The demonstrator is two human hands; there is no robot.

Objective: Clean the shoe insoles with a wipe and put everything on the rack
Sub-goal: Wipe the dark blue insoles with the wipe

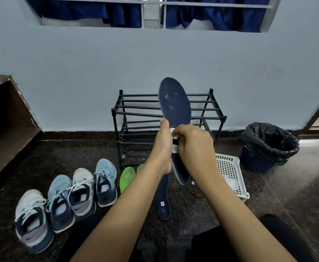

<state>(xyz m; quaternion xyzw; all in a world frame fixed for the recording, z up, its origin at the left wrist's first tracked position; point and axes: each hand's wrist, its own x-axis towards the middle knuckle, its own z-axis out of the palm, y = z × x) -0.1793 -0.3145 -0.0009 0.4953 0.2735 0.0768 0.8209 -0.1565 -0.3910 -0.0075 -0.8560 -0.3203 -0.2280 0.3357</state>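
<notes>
Where the two hands meet, item one: navy insole (175,103), held upright in the air, toe end up, pale specks scattered over its upper half, a small printed label near the middle. Left hand (163,144): fingers curled round the insole's left edge at mid-length, gripping it. Right hand (194,146): fingers bent, pinching a white wipe (174,133) against the insole's face, just beside the left thumb.

Item two: second navy insole (162,201), flat on the floor (192,214) directly below the hands, label near its heel.

Item three: green insole (126,178), on the floor below and left of the left hand; the tip of another green insole (140,168) shows at the left wrist.

Item four: four shoes (82,193), grey and blue, laced, in a row on the floor well to the left of the hands.

Item five: black rack (136,110), tube shelves, against the wall beyond the hands, partly hidden by the raised insole.

Item six: white perforated basket (228,167), on the floor right of the right hand; contents too blurred to name.

Item seven: bin (268,146) with black liner, beyond the basket, far right.
</notes>
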